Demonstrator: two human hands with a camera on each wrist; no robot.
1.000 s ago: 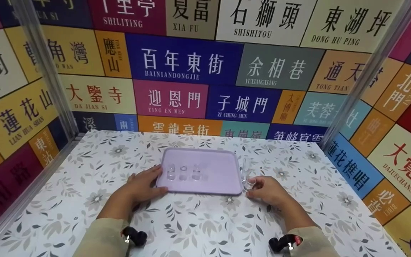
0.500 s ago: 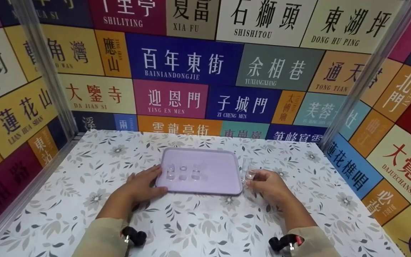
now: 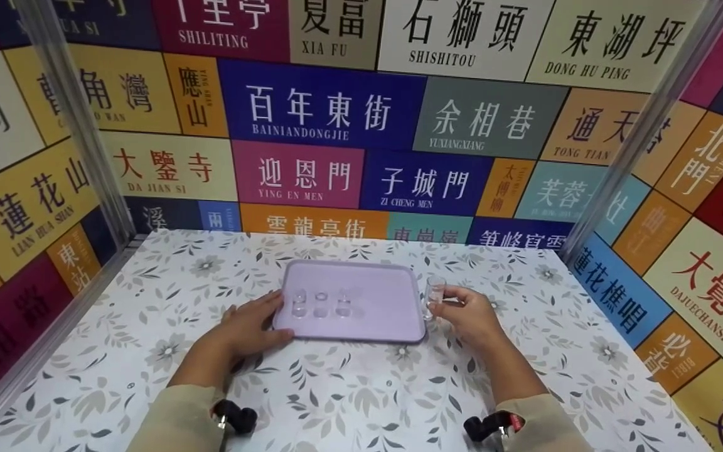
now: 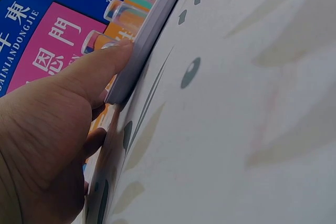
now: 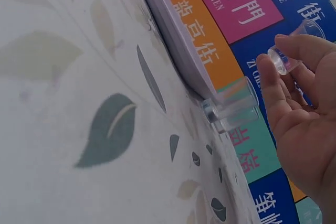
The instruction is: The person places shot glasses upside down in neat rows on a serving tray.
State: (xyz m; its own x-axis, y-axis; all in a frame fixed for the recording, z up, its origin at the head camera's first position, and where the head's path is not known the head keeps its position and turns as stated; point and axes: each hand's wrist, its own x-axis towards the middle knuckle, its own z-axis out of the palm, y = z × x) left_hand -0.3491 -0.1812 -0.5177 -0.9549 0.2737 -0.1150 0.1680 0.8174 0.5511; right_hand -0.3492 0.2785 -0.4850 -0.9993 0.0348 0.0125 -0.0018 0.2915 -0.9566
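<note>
My right hand pinches a small clear shot glass near its base between thumb and fingertips. The glass is upright in the air, just past the right end of a lilac tray. Below it in the right wrist view, a second clear glass stands on the table beside the tray's edge. Three small clear glasses, among them one near the middle, stand in a row on the tray's left half. My left hand rests at the tray's left front corner, its thumb lying against the rim.
A white table with a grey leaf and flower pattern lies under everything. Behind and at both sides rise panels covered in coloured place-name signs, with clear corner posts.
My right hand has lifted the pinched glass from near the tray's front right corner, up and away from me. The left hand and the tray stay in place.
</note>
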